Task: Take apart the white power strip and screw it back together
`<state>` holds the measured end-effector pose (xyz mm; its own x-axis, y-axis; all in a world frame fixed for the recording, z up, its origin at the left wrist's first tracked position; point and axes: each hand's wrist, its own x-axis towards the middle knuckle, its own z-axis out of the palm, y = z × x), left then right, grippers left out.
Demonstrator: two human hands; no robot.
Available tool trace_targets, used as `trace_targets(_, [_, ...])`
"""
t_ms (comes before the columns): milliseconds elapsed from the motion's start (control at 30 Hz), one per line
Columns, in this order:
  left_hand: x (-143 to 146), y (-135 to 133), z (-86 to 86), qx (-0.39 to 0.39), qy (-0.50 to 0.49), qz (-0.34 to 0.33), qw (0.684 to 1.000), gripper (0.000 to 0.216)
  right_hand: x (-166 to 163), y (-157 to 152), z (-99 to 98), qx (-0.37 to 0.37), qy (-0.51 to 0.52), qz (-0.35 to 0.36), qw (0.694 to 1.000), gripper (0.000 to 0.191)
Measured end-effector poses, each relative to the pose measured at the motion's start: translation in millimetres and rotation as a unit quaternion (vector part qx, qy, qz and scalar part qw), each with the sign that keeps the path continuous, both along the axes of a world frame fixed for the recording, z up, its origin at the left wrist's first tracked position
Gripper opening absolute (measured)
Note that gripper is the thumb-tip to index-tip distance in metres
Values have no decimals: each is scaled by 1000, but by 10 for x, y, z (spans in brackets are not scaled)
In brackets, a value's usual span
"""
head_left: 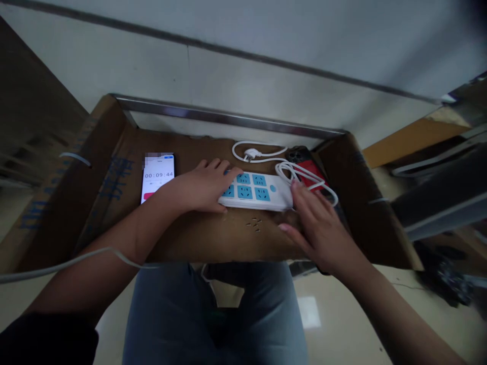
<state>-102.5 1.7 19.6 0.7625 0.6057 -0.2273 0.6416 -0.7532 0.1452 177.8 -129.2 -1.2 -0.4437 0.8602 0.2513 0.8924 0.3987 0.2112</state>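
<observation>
A white power strip (262, 195) with blue sockets lies on a brown cardboard surface (213, 238). My left hand (203, 185) rests palm down over the strip's left end, its fingers laid across the sockets. My right hand (317, 223) is at the strip's right end, fingers stretched out and touching it near the white cord (304, 175). The cord loops back to a white plug (251, 153). Several small dark screws (254, 224) lie just in front of the strip.
A phone (158, 177) showing a timer of 00:09:44 lies left of the strip. A red and black object (310, 170) sits under the cord at right. A metal rail (228, 117) runs along the back. A thin white cable (76, 259) crosses my left forearm.
</observation>
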Motion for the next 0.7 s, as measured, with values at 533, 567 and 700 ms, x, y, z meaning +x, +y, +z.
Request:
trace_targets(533, [-16, 60, 23, -20, -30, -1, 999, 92, 296, 697, -92, -168, 43, 24, 984, 109])
trace_targets(567, [-22, 64, 26, -23, -33, 0, 999, 91, 308, 754, -79, -183, 44, 29, 982, 107])
trace_targets(700, [-28, 70, 52, -37, -39, 0, 999, 87, 317, 875, -36, -212, 45, 34, 976, 113])
